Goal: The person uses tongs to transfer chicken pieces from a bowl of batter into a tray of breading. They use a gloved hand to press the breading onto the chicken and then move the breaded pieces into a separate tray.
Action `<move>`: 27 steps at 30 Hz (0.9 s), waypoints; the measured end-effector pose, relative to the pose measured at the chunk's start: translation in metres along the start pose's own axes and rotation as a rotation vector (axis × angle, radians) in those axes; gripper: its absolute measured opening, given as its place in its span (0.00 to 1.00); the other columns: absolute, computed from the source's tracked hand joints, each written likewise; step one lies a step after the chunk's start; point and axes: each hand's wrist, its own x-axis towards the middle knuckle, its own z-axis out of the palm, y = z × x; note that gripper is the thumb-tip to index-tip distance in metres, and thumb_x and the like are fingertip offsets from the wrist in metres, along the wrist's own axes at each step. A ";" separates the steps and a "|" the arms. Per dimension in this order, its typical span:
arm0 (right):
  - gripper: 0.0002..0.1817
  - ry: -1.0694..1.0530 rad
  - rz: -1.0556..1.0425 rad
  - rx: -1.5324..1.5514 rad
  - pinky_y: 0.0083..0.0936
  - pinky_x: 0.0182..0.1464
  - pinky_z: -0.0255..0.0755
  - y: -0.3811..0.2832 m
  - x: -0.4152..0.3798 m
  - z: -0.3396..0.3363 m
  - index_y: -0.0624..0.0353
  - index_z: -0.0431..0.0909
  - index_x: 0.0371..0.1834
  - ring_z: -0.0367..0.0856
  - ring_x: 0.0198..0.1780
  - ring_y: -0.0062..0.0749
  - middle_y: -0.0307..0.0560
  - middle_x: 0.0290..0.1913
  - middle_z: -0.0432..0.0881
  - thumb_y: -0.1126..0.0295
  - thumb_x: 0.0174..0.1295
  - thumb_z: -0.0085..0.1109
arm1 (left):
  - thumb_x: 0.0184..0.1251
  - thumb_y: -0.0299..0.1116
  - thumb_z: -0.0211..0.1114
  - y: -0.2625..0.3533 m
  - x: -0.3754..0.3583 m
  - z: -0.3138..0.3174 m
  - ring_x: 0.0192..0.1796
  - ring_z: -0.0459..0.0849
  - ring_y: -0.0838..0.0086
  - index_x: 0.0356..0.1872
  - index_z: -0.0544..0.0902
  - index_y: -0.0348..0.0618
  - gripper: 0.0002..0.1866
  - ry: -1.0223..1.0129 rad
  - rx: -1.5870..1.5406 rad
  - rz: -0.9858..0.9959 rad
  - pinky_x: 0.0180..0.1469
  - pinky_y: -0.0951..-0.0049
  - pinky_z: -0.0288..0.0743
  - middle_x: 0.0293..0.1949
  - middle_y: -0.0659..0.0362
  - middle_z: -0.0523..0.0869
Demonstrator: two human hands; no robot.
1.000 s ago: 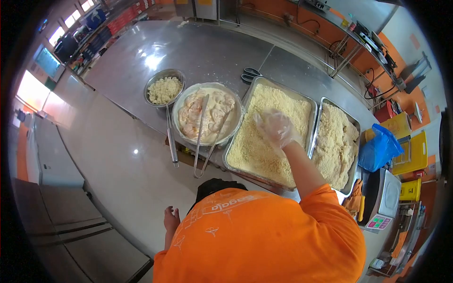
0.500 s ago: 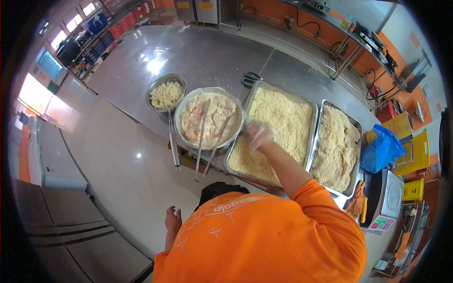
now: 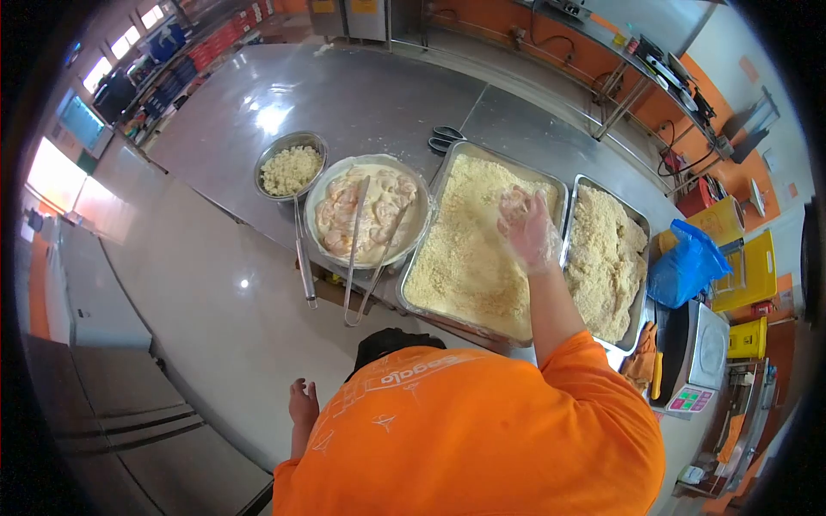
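My right hand [image 3: 529, 230], in a clear plastic glove dusted with crumbs, is over the right side of a metal tray [image 3: 492, 331] of pale yellow crumbs [image 3: 456, 249]. Its fingers are apart and slightly bent, and I see nothing held in them. My left hand [image 3: 302, 402] hangs bare beside my body, away from the table, fingers loosely bent and holding nothing. Left of the tray, a large bowl [image 3: 315, 191] holds raw meat pieces [image 3: 344, 206] in creamy batter. Long metal tongs [image 3: 355, 249] rest across that bowl.
At right, a second tray [image 3: 632, 340] holds crumb-covered pieces. A small metal bowl [image 3: 322, 148] with crumbs and a strainer handle [image 3: 305, 271] are at left. Black-handled scissors [image 3: 446, 139] lie behind the first tray. A blue bag [image 3: 687, 267] and a scale [image 3: 707, 344] stand far right.
My right hand has moved from the left side of the crumb tray to its right side and turned over, fingers raised. My left hand stays low. The view has shifted slightly.
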 end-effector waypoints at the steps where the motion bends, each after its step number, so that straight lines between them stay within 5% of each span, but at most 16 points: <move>1: 0.21 0.031 -0.005 0.033 0.26 0.44 0.62 -0.001 -0.003 -0.001 0.54 0.69 0.49 0.67 0.41 0.27 0.42 0.41 0.72 0.50 0.66 0.40 | 0.66 0.44 0.51 0.000 0.000 0.000 0.45 0.78 0.58 0.50 0.70 0.43 0.18 0.018 -0.008 0.019 0.43 0.60 0.73 0.47 0.52 0.76; 4: 0.17 0.076 -0.041 0.029 0.24 0.42 0.62 -0.006 -0.002 -0.006 0.54 0.69 0.47 0.68 0.39 0.25 0.41 0.39 0.71 0.54 0.67 0.41 | 0.66 0.44 0.51 0.004 0.003 0.004 0.45 0.78 0.58 0.50 0.70 0.43 0.18 0.025 0.004 0.013 0.42 0.60 0.73 0.47 0.52 0.76; 7: 0.14 -0.154 -0.197 -0.440 0.26 0.40 0.66 0.002 0.036 -0.052 0.55 0.69 0.45 0.69 0.34 0.23 0.40 0.36 0.72 0.58 0.67 0.40 | 0.67 0.44 0.51 0.002 0.004 0.013 0.44 0.78 0.57 0.50 0.70 0.42 0.18 0.079 -0.010 0.079 0.42 0.60 0.73 0.47 0.51 0.76; 10: 0.12 -0.065 -0.041 -0.975 0.26 0.44 0.70 -0.011 0.020 -0.035 0.55 0.70 0.47 0.72 0.35 0.25 0.41 0.37 0.74 0.64 0.67 0.40 | 0.66 0.43 0.52 0.021 -0.007 0.002 0.44 0.78 0.57 0.49 0.70 0.42 0.17 0.053 -0.022 0.068 0.43 0.60 0.73 0.47 0.51 0.76; 13: 0.11 -0.210 -0.335 -1.651 0.21 0.36 0.70 0.004 0.022 -0.020 0.58 0.72 0.44 0.73 0.34 0.27 0.40 0.38 0.76 0.67 0.65 0.43 | 0.66 0.42 0.52 0.021 -0.018 0.001 0.45 0.78 0.57 0.49 0.71 0.42 0.17 0.025 -0.017 0.028 0.43 0.60 0.73 0.47 0.51 0.76; 16: 0.15 -0.337 0.047 -2.004 0.25 0.52 0.70 0.007 -0.002 0.025 0.57 0.73 0.49 0.76 0.49 0.30 0.44 0.49 0.78 0.64 0.65 0.41 | 0.66 0.42 0.52 0.013 -0.029 0.009 0.44 0.79 0.57 0.49 0.71 0.43 0.17 0.032 0.019 0.017 0.42 0.60 0.73 0.46 0.51 0.76; 18: 0.15 -0.547 -0.367 -2.281 0.26 0.52 0.70 0.014 -0.021 0.037 0.58 0.75 0.46 0.77 0.49 0.30 0.46 0.47 0.79 0.63 0.65 0.41 | 0.66 0.43 0.52 0.008 -0.033 0.012 0.44 0.79 0.57 0.48 0.71 0.43 0.16 0.036 0.033 -0.005 0.42 0.60 0.73 0.46 0.51 0.76; 20: 0.15 -0.591 -0.391 -2.322 0.24 0.53 0.69 0.025 -0.017 0.039 0.59 0.76 0.45 0.78 0.49 0.30 0.47 0.47 0.79 0.63 0.65 0.42 | 0.66 0.43 0.52 0.007 -0.036 0.017 0.44 0.79 0.57 0.48 0.71 0.44 0.16 0.037 0.033 -0.036 0.42 0.59 0.73 0.45 0.52 0.76; 22: 0.14 -0.463 -0.001 -2.133 0.22 0.54 0.69 0.047 0.011 0.029 0.59 0.75 0.46 0.77 0.50 0.29 0.48 0.49 0.78 0.66 0.63 0.43 | 0.66 0.43 0.52 0.015 -0.039 0.013 0.44 0.79 0.57 0.47 0.71 0.44 0.16 0.032 0.026 -0.076 0.42 0.59 0.73 0.45 0.52 0.77; 25: 0.15 -0.912 -0.409 -2.693 0.21 0.52 0.71 0.054 0.022 0.028 0.59 0.72 0.50 0.75 0.52 0.26 0.47 0.52 0.75 0.69 0.60 0.46 | 0.66 0.43 0.52 0.027 -0.044 0.014 0.44 0.79 0.57 0.47 0.72 0.44 0.16 0.065 -0.005 -0.068 0.42 0.60 0.73 0.45 0.52 0.77; 27: 0.16 -0.790 -0.378 -2.726 0.21 0.51 0.71 0.037 0.020 0.031 0.59 0.70 0.51 0.74 0.52 0.26 0.47 0.51 0.75 0.71 0.59 0.47 | 0.66 0.43 0.52 0.027 -0.048 0.020 0.44 0.79 0.57 0.46 0.72 0.43 0.16 0.062 0.000 -0.051 0.42 0.60 0.73 0.44 0.52 0.77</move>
